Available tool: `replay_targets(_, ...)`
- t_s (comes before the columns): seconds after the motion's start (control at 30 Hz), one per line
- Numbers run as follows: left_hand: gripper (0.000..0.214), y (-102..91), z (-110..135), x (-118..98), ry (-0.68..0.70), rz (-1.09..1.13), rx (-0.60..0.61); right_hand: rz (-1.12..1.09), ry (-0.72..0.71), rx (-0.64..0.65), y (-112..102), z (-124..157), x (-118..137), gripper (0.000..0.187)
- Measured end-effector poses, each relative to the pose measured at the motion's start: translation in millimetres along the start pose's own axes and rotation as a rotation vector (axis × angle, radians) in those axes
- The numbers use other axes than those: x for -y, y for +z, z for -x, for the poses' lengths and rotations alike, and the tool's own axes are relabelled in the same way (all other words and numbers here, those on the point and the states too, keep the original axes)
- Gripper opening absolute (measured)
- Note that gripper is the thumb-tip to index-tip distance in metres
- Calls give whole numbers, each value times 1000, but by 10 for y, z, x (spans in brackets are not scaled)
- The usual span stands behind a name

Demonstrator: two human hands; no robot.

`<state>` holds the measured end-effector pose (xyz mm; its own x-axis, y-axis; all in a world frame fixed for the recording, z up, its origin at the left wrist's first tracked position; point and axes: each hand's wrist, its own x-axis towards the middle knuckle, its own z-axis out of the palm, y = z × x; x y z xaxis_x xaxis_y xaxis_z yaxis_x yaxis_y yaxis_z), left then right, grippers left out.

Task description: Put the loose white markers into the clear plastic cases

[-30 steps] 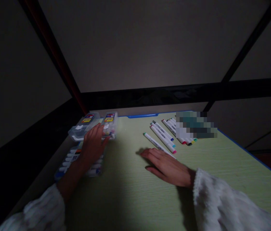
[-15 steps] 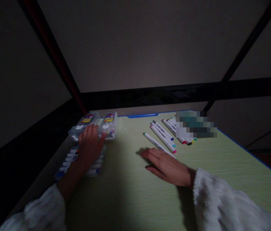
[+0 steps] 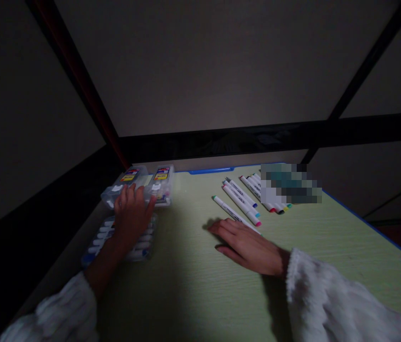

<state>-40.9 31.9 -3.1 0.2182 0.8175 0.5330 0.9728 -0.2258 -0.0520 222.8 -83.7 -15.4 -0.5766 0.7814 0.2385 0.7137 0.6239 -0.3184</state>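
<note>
My left hand point(image 3: 131, 216) lies with fingers stretched out over a clear plastic marker case; its fingertips reach the lid point(image 3: 139, 183), which bears coloured labels. Under my palm sits the case tray point(image 3: 105, 235) with several white markers in a row. My right hand point(image 3: 246, 244) rests flat on the pale green table point(image 3: 193, 285), fingers together and extended, holding nothing. Just beyond its fingertips lies a white marker with a green cap point(image 3: 227, 209).
Several more white markers with coloured caps point(image 3: 246, 197) lie side by side at the far middle of the table, next to a blurred-out patch point(image 3: 289, 185). A blue edge point(image 3: 210, 170) trims the table. Dark frame bars and a wall stand behind.
My left hand has slid slightly left and nearer along the case lid. My right hand has stayed where it was.
</note>
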Motion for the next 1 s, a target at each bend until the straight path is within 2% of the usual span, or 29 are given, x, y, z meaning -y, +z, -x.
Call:
replay_targets(0.17, 40, -17, -5, -19, 18, -11, -28, 27, 11, 29, -9, -4, 6, 35)
replay_targets(0.33, 41, -52, -12, -39, 26, -25, -1, 52, 22, 53, -7, -8, 9, 34)
replay_targets(0.57, 41, -43, -20, 11, 47, -68, 2, 27, 14, 25, -3, -1, 6, 29)
replay_targets(1.0, 41, 26, -21, 33, -2, -12, 19, 50, 5, 50, -20, -2, 9, 26)
